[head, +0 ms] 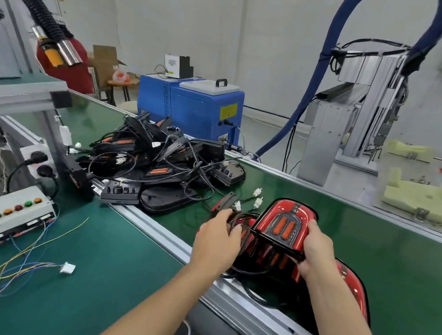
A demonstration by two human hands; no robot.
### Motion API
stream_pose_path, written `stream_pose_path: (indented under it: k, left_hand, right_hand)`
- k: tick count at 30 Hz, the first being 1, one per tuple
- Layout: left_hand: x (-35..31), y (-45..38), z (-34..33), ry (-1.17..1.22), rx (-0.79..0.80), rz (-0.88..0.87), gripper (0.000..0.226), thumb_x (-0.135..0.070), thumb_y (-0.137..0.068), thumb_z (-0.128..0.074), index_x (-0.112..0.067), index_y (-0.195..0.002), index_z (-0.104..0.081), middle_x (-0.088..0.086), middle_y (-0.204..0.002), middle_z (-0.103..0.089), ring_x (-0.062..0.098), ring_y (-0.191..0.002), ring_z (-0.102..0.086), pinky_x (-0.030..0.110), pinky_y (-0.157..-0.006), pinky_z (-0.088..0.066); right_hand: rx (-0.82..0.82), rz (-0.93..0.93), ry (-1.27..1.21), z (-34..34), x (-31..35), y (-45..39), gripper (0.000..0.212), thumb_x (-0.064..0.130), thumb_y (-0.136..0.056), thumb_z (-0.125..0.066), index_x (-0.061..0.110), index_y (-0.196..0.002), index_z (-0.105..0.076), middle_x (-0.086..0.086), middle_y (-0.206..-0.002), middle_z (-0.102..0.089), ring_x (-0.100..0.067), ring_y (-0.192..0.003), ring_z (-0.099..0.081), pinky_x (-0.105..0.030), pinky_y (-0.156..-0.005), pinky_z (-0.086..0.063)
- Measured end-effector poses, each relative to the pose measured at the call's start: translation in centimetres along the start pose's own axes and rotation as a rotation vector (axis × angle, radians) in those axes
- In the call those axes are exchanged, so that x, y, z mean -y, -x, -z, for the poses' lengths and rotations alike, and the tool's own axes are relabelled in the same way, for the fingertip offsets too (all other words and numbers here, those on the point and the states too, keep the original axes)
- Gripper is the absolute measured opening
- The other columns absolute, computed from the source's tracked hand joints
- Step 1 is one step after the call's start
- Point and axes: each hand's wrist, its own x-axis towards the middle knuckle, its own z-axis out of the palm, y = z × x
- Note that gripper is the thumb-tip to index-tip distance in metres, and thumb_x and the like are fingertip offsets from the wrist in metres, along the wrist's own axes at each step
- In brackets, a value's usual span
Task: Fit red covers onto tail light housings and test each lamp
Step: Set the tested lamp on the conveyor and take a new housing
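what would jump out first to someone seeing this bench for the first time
Probably the glossy red tail light gripped by the right hand low and right of centre, over the green belt, while the left hand holds black wires beside it. Next, the tangled pile of black housings mid-frame, and the blue machine behind it.

Covered lamp (pixel 285 226): glossy red cover seated on a black housing, two orange strips at its centre, tilted up above the green surface (pixel 372 241).
Lamps beneath: more red-covered lamps (pixel 349 289) lying beside and under it, with black cables.
Bare housings (pixel 159 165): a heap of black housings, some with orange inserts, tangled wires and white connectors, further back on the surface.
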Motion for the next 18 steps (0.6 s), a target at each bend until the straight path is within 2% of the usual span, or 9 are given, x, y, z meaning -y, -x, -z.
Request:
stream_pose_path:
  k: [1, 2, 3, 5, 8, 11, 15, 18]
  left_hand:
    - [0.6, 0.7, 0.0, -0.062, -0.021, 0.005, 0.025, -0.037, -0.104, -0.05, -0.022, -0.117, -0.064, -0.003, -0.086, -0.07, 0.018, -0.085, -0.066, 0.037, -0.079, -0.053]
    - [1.3, 1.3, 0.0, -0.085, -0.045, 0.017, 0.024, -0.039, -0.104, -0.05, -0.02, -0.1, -0.064, 0.0, -0.078, -0.068, 0.022, -0.08, -0.066, 0.04, -0.076, -0.054]
    - [1.6, 1.8, 0.0, -0.091, -0.062, 0.047, 0.033, -0.039, -0.104, -0.05, -0.015, -0.083, -0.059, 0.001, -0.07, -0.064, 0.023, -0.073, -0.065, 0.043, -0.071, -0.055]
    - [2.3, 2.3, -0.3, 0.01, -0.04, 0.153, 0.045, -0.037, -0.105, -0.051, -0.007, -0.07, -0.051, 0.009, -0.063, -0.063, 0.022, -0.061, -0.07, 0.046, -0.066, -0.058]
    - [2.9, 1.8, -0.7, 0.384, -0.025, 0.356, 0.044, -0.027, -0.105, -0.056, 0.013, -0.089, -0.063, 0.017, -0.066, -0.073, 0.021, -0.059, -0.075, 0.042, -0.07, -0.064]
    - [2.2, 1.6, -0.9, 0.708, 0.009, 0.514, 0.033, -0.023, -0.104, -0.059, 0.008, -0.095, -0.066, 0.015, -0.068, -0.075, 0.023, -0.067, -0.077, 0.024, -0.055, -0.06]
    - [1.7, 1.5, -1.9, 0.883, 0.085, 0.635, 0.027, -0.02, -0.105, -0.058, 0.005, -0.096, -0.065, 0.016, -0.066, -0.074, 0.023, -0.066, -0.077, 0.021, -0.053, -0.06]
    - [1.8, 1.7, -2.6, 0.935, 0.092, 0.677, 0.027, -0.019, -0.105, -0.058, 0.005, -0.097, -0.064, 0.014, -0.063, -0.073, 0.023, -0.065, -0.077, 0.022, -0.054, -0.061]
  right_hand:
    - [-0.002, -0.007, 0.018, -0.2, -0.2, -0.1, 0.033, 0.04, -0.106, -0.049, 0.012, -0.097, -0.064, -0.008, -0.081, -0.078, -0.028, -0.078, -0.076, -0.049, -0.079, -0.062]
    - [-0.004, -0.011, 0.031, -0.5, -0.4, -0.2, 0.033, 0.04, -0.106, -0.048, 0.013, -0.098, -0.064, -0.01, -0.087, -0.078, -0.03, -0.082, -0.076, -0.051, -0.083, -0.061]
    - [-0.005, -0.011, 0.04, -0.7, -0.6, -0.2, 0.033, 0.041, -0.106, -0.048, 0.013, -0.099, -0.064, -0.011, -0.09, -0.078, -0.031, -0.083, -0.076, -0.051, -0.083, -0.062]
    - [-0.001, 0.0, 0.062, -1.3, -0.9, 0.0, 0.034, 0.041, -0.106, -0.048, 0.012, -0.103, -0.066, -0.011, -0.091, -0.078, -0.03, -0.082, -0.076, -0.049, -0.081, -0.062]
    - [0.03, 0.012, 0.139, -2.1, -1.4, 0.4, 0.036, 0.038, -0.106, -0.049, 0.007, -0.104, -0.067, -0.014, -0.095, -0.076, -0.032, -0.088, -0.075, -0.05, -0.086, -0.06]
    - [0.01, 0.026, 0.237, -2.4, -1.4, 0.3, 0.036, 0.037, -0.105, -0.05, 0.005, -0.1, -0.066, -0.019, -0.104, -0.073, -0.038, -0.099, -0.071, -0.054, -0.096, -0.056]
    - [-0.06, 0.095, 0.356, -2.1, -1.1, -0.2, 0.042, 0.037, -0.104, -0.049, -0.001, -0.1, -0.068, -0.022, -0.09, -0.071, -0.03, -0.079, -0.065, -0.044, -0.08, -0.056]
    - [-0.092, 0.229, 0.544, -1.6, -1.3, -0.2, 0.044, 0.037, -0.102, -0.047, -0.003, -0.106, -0.065, -0.021, -0.096, -0.067, -0.028, -0.079, -0.057, -0.04, -0.076, -0.046]
